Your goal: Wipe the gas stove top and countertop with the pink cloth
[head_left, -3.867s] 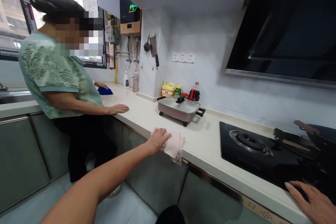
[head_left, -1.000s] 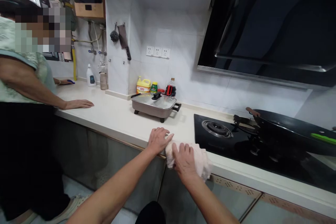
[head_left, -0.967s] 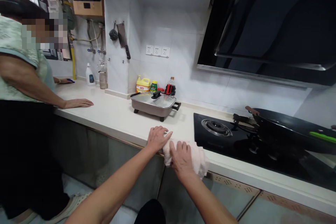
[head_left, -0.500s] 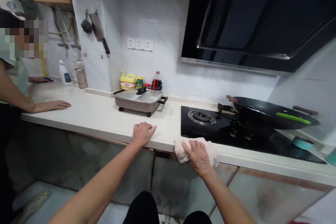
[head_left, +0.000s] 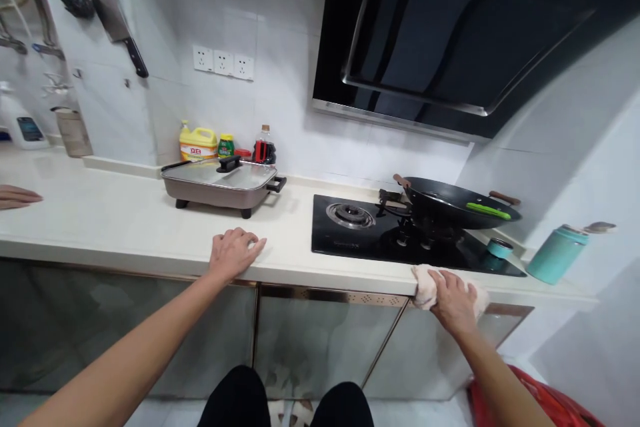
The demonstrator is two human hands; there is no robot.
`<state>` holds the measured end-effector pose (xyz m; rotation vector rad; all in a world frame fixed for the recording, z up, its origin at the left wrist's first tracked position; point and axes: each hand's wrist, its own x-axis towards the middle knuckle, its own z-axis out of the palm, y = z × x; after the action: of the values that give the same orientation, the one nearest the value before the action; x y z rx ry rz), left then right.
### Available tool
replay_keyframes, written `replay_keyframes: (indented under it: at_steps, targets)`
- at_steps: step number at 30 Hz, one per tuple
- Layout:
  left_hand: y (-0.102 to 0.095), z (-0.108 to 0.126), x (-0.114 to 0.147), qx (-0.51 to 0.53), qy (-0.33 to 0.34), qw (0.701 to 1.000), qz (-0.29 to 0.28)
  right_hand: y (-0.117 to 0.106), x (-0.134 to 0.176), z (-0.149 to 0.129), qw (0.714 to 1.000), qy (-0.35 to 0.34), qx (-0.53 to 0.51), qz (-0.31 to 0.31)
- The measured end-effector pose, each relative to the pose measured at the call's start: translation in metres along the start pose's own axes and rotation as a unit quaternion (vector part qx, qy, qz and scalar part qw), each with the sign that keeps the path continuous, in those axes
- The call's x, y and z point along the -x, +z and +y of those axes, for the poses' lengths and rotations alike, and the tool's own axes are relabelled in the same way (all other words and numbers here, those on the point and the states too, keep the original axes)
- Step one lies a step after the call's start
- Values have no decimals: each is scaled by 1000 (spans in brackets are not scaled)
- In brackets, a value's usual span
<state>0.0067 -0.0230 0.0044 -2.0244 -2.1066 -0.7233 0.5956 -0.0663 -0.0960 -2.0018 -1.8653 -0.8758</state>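
Note:
My left hand (head_left: 233, 254) rests on the white countertop (head_left: 150, 221) near its front edge, fingers loosely bent, thumb apart, holding nothing. My right hand (head_left: 454, 301) is wrapped over a pale cloth (head_left: 426, 285) and presses it on the counter's front edge, below the right part of the black gas stove (head_left: 345, 240). An electric pan with a glass lid (head_left: 220, 188) stands behind my left hand. On the stove's right burner sits a black wok (head_left: 450, 203) with a green-handled utensil (head_left: 489, 211) lying across it.
A turquoise bottle (head_left: 557, 255) and its turquoise cap (head_left: 500, 248) stand at the right. Another person's hand (head_left: 17, 197) lies on the counter at far left. Bottles (head_left: 199, 145) line the wall behind the pan. A cleaver (head_left: 113, 13) hangs left; a range hood (head_left: 425, 40) overhangs the stove.
My right hand has slid the cloth rightward along the counter edge. The view has turned right, bringing the turquoise bottle more fully into sight. My left hand still rests on the counter.

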Motion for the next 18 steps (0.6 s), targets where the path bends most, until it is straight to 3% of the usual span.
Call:
replay_keyframes:
  at_steps: [3,7,10,12,15,18]
  targets:
    - [0,2,-2,-10,-2,1000,-9,-20,-7,-29,999,3,-1,-40]
    - [-1,4,-3,-25,-2,1000,-14,-50,-22,-131,994,-51,-63,-68]
    - [-5,4,-2,-28,5,999,-26,-61,-29,-210,986,-122,-105,-33]
    - [-6,3,-2,-29,12,999,-30,-62,-31,-241,982,-151,-116,7]
    - [-6,-2,-2,-27,26,999,-30,-52,-32,-242,968,-206,-126,76]
    - [-2,-8,-4,-19,44,999,-23,-38,-30,-201,953,-243,-135,123]
